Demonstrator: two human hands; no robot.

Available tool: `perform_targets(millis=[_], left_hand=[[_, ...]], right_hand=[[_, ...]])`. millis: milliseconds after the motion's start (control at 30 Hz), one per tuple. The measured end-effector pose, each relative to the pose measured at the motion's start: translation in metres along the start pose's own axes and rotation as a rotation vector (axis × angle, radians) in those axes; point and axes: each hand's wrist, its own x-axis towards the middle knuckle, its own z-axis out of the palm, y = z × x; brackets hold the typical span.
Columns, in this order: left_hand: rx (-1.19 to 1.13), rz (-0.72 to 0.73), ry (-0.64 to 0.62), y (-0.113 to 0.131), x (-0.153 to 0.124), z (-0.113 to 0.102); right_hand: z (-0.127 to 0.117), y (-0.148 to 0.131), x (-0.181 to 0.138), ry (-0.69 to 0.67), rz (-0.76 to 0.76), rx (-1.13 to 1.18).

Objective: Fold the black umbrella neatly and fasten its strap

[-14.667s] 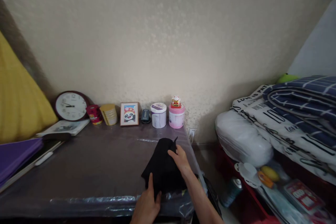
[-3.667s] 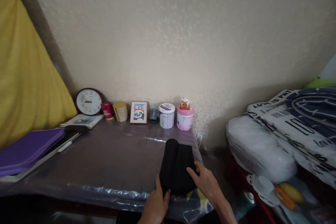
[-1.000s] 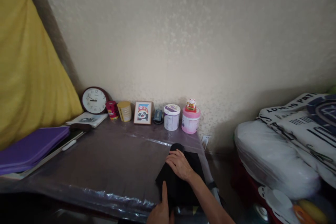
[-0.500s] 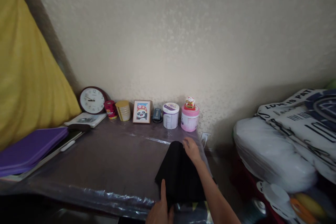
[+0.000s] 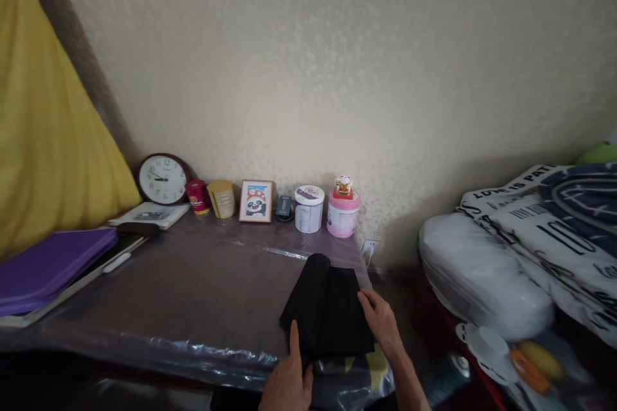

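A folded piece of black cloth (image 5: 332, 314) lies on the table's near right corner, with a rounded fold raised along its left part. My right hand (image 5: 380, 318) pinches its right edge between thumb and fingers. At the cloth's near left side, my left hand (image 5: 289, 372) has its index finger stretched out and resting on the fabric. The left thumb stands apart from that finger, close to the near edge. The other left fingers are hidden from view.
Along the wall stand a clock (image 5: 164, 180), a red can (image 5: 198, 198), a panda picture frame (image 5: 256, 201), a white tub (image 5: 308, 210) and a pink tub (image 5: 342, 217). Purple folders (image 5: 53, 270) lie at left. Beyond the right table edge sits a wrapped white bundle (image 5: 482, 276).
My right hand has moved from the cloth's far edge down to its right edge, and the right part now lies flatter and more spread out. My left hand stays at the near left side.
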Motion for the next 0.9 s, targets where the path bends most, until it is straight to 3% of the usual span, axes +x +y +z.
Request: perform_targets(millis=[333,533,733,900], left_hand=[[-0.04,0.036,0.023,-0.005,0.003,0.007],[-0.044,0.03,0.023,-0.008,0.005,0.01],[-0.026,0.029,0.016,-0.004,0.004,0.006],[-0.023,-0.011,-0.022,0.004,0.0,-0.003]], right_hand=[[0.001,-0.011,-0.018,-0.145,-0.018,0.139],[0.011,-0.041,-0.015,-0.181,-0.031,0.322],[0.035,-0.076,-0.008,-0.268,-0.045,0.499],[0.065,-0.084,-0.002,-0.288,-0.088,0.396]])
